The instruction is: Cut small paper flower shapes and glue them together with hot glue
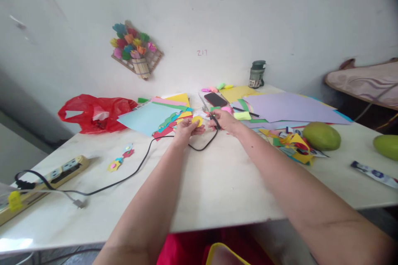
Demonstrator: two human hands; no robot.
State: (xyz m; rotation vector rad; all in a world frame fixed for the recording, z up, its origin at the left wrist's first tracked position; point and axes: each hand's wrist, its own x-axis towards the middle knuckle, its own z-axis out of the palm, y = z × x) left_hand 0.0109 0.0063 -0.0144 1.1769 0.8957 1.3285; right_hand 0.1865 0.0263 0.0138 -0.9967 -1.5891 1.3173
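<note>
Between the fingers of my left hand (185, 128) is a small round piece of yellow paper (197, 121). My right hand (225, 121) is closed on a black corded tool that looks like a glue gun (214, 118), mostly hidden by the fingers. Its tip is close to the yellow paper; I cannot tell whether they touch. A black cord (137, 169) runs from it across the table to the power strip (66, 169). Several wavy-edged paper strips (171, 123) lie just beyond my left hand. Small paper flowers (114, 165) lie farther left on the table.
Behind my hands are a phone (215, 99), a black pencil (245, 112) and purple paper sheets (280, 107). A red plastic bag (93, 112) sits at left. Paper scraps (295, 145), a green fruit (321, 136) and a tube (374, 174) are at right. A flask (257, 74) stands by the wall.
</note>
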